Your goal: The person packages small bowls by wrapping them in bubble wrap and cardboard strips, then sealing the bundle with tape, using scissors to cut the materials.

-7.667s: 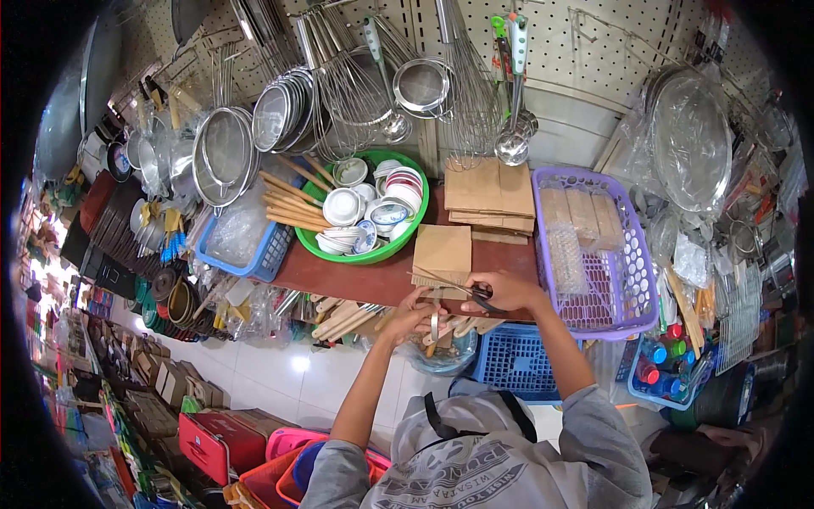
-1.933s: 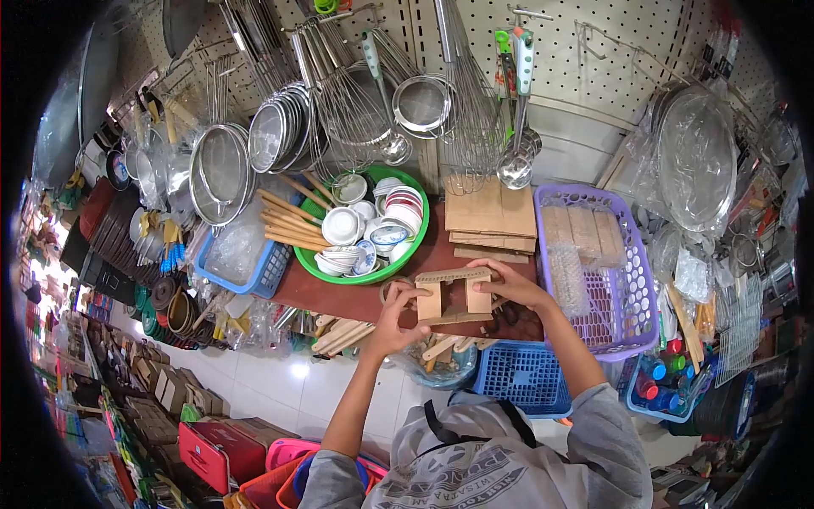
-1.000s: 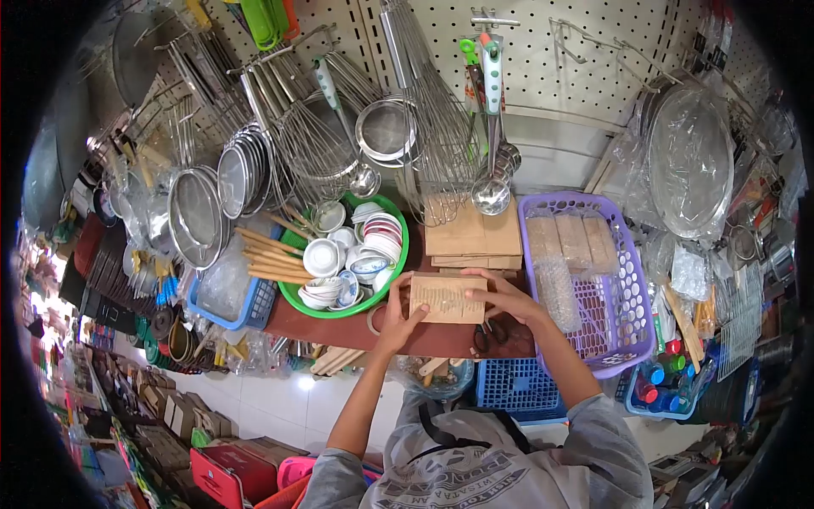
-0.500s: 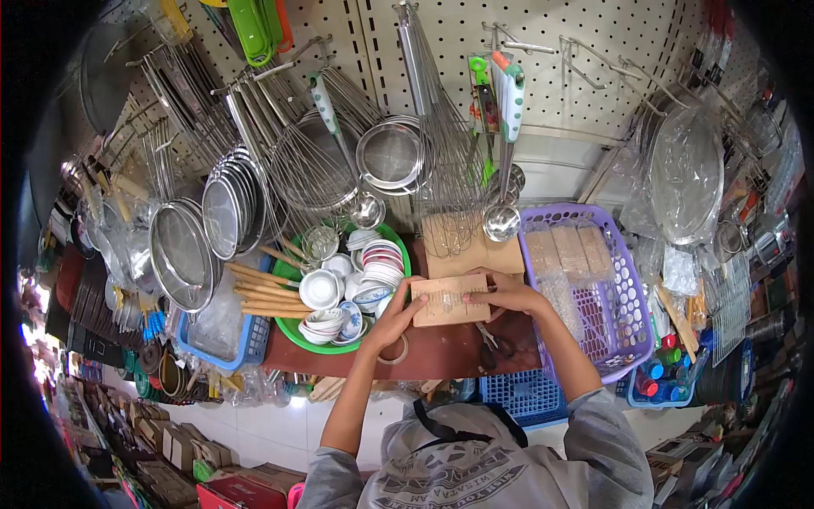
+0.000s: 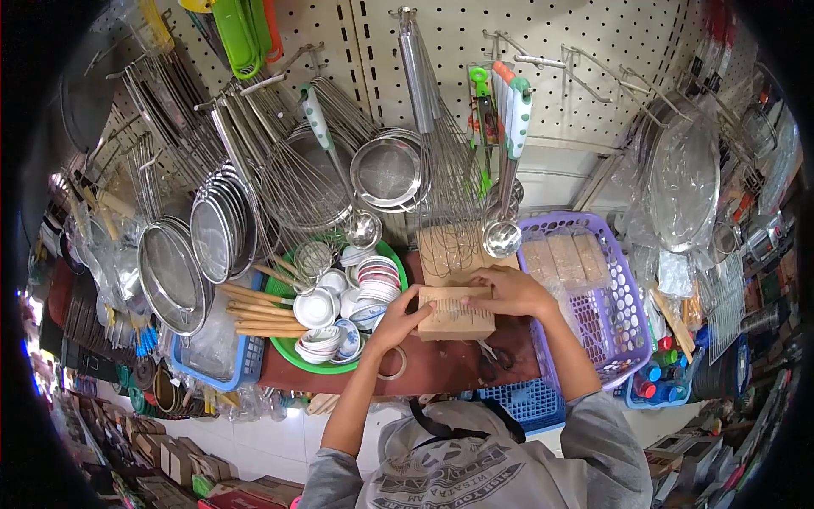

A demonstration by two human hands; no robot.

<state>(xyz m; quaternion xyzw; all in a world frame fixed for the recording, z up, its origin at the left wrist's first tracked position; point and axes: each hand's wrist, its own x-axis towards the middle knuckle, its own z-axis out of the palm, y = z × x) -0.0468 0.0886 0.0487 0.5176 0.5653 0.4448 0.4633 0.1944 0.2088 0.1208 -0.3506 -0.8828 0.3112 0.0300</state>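
**Small cardboard box gripped at both ends over the counter**

Nearest you, beyond your grey printed shirt, both hands are partly closed around a small, tan cardboard box with short dark marks across its face. Your left hand has its left end, thumb on the face and fingers curled round the far side; your right hand has the other end, thumb on the face, fingers along the far upper edge. The box is over the red-brown counter; whether it touches is unclear.

It looks light and dry, with decent grip, stiff along the folds but easily dented mid-panel. Hold it by the ends and folded edges, pressing lightly; whether anything is inside can't be told.

Near the counter's front edge lie a pale tape ring, towards your left, and black-handled scissors, towards your right. A bright green plastic basin of small white bowls sits to the left, a purple plastic basket holding wrapped tan packs to the right. Behind the box are flat brown cardboard sheets; farther back, wire whisks and metal strainers hang before a cream pegboard.
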